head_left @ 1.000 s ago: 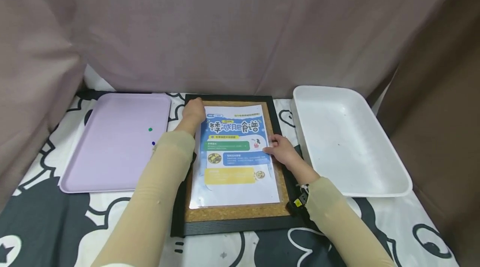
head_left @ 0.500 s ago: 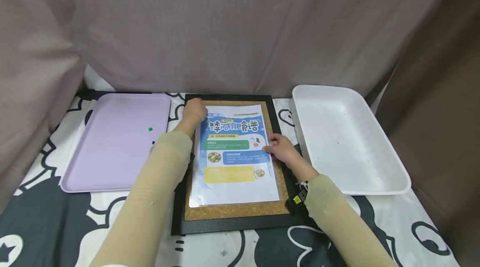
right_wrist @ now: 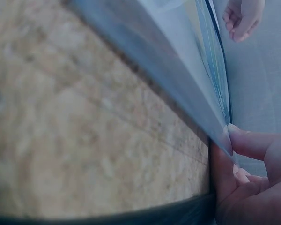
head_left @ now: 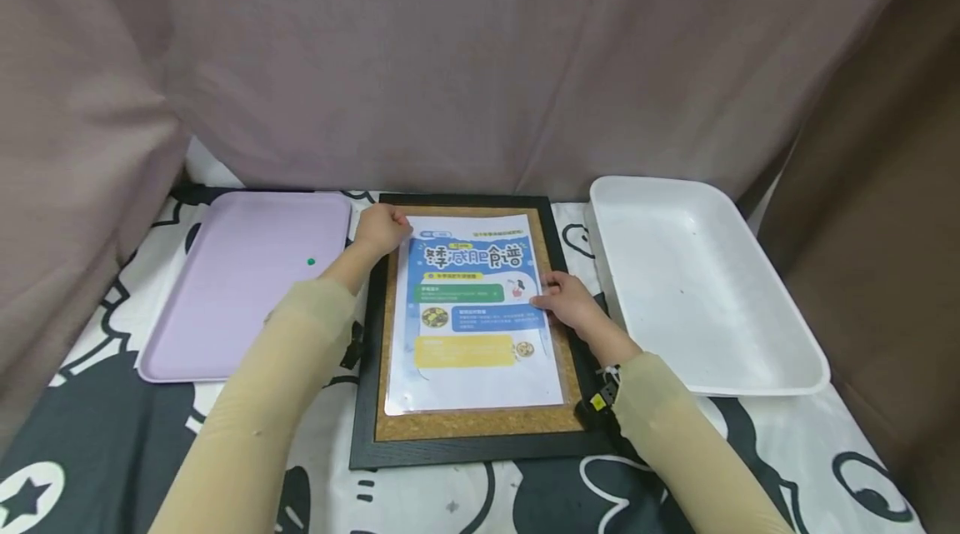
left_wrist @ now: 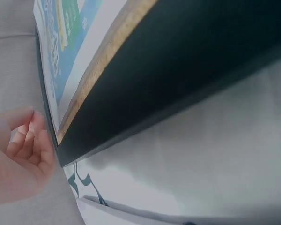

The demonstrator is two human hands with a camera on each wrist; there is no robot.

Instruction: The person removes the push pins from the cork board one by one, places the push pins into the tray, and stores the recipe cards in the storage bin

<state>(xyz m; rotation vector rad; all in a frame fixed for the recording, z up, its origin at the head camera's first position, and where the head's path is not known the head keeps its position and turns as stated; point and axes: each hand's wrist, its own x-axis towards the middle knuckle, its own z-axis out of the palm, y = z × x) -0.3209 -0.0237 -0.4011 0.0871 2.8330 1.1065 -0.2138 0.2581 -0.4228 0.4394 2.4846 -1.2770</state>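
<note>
A laminated poster (head_left: pixel 476 388) with blue, green and yellow print lies on a black-framed cork board (head_left: pixel 480 426). My right hand (head_left: pixel 572 301) pinches the poster's right edge between thumb and fingers. In the right wrist view this sheet edge (right_wrist: pixel 178 61) is raised off the cork. My left hand (head_left: pixel 380 230) is by the poster's upper left corner. In the left wrist view its thumb and index fingertips (left_wrist: pixel 28 112) come together, with the other fingers curled. Nothing shows between them, though something tiny could be hidden.
Left of the board lies a lilac tray (head_left: pixel 225 301) with a small green dot-like piece (head_left: pixel 311 262) on it. A deep white tray (head_left: pixel 712 292) stands on the right. All rest on a patterned cloth (head_left: pixel 420 501), with a grey-brown curtain (head_left: pixel 480 59) behind.
My left hand has turned and shifted slightly left at the poster's corner, its forearm swinging left over the lilac tray. The blue dot is now covered. My right hand keeps its grip.
</note>
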